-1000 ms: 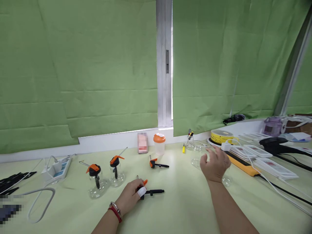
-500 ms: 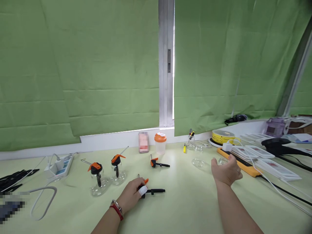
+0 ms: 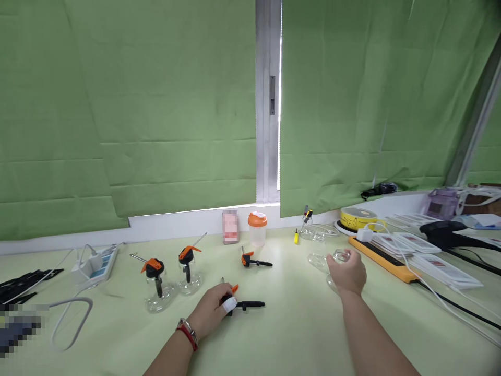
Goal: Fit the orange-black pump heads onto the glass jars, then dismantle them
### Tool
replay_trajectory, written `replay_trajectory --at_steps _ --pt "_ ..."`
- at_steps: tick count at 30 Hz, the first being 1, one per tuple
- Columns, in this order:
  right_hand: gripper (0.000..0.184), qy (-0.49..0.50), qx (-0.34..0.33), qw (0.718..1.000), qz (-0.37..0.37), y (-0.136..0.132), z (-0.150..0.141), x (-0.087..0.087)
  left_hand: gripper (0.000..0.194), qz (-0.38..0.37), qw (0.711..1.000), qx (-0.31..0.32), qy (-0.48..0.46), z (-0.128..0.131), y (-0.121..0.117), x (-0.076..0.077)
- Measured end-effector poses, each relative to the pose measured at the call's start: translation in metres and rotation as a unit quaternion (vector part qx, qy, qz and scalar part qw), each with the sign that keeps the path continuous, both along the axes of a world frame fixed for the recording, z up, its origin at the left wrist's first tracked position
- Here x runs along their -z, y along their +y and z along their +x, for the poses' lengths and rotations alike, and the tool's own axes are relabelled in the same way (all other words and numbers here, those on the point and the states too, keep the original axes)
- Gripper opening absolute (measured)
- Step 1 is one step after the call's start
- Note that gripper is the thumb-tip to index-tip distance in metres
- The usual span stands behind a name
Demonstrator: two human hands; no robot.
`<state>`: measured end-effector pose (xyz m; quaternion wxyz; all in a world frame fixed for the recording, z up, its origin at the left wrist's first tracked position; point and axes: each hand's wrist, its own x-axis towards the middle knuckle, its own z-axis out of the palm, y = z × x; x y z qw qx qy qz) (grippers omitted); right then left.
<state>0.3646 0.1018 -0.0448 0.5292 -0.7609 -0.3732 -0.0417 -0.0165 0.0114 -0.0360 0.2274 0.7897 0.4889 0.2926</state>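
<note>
Through the head camera I am watching my left hand [image 3: 210, 309] lying low over the pale green bench [image 3: 291, 334], its fingers closing around the body of a black dispenser head with an orange lever [image 3: 248, 304]. The head is lying on its side near the middle of the bench: its long black tube is pointing right, the long axis running nearly level across my view, while the lever tip and a thin metal end are poking out beyond the fingers, away from me.

My right hand [image 3: 348, 275] is curling its thumb and fingers around a clear glass jar with a wide base [image 3: 331, 282], well to the right. The mouth is facing upward between thumb and forefinger and the base is showing under the hand; I cannot tell whether it is touching the bench.

Just beyond, a second clear glass jar [image 3: 318, 259] is standing upright. A second black-and-orange head [image 3: 256, 261] is lying between the hands, farther back, its tube also pointing right, its metal spout pointing away.
</note>
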Motion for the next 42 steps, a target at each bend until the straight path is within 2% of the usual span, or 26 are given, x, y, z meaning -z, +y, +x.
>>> replay_trajectory --at_steps 7,14,20,26,36,42 --pt "0.057 0.021 -0.145 0.989 0.015 0.001 -0.017 0.002 0.022 0.012 1.0 -0.007 0.026 0.0 -0.001 0.002" --pt "0.063 0.008 -0.332 0.942 -0.041 -0.004 -0.037 0.005 0.022 0.014 0.999 -0.005 0.034 0.0 -0.002 -0.001" --pt "0.058 0.016 -0.39 0.913 -0.118 -0.007 -0.052 0.003 0.019 0.009 0.999 0.004 0.032 0.001 -0.002 -0.004" --pt "0.057 0.017 -0.49 0.851 -0.189 -0.014 -0.062 0.004 0.02 0.017 1.0 0.002 0.025 0.001 -0.001 -0.002" --pt "0.065 0.02 -0.594 0.778 -0.202 -0.016 -0.088 0.008 0.021 0.016 0.999 0.001 0.032 0.0 0.0 0.0" --pt "0.061 0.003 -0.648 0.737 -0.195 -0.026 -0.103 -0.001 0.022 0.018 0.999 0.0 0.026 -0.001 0.0 0.0"
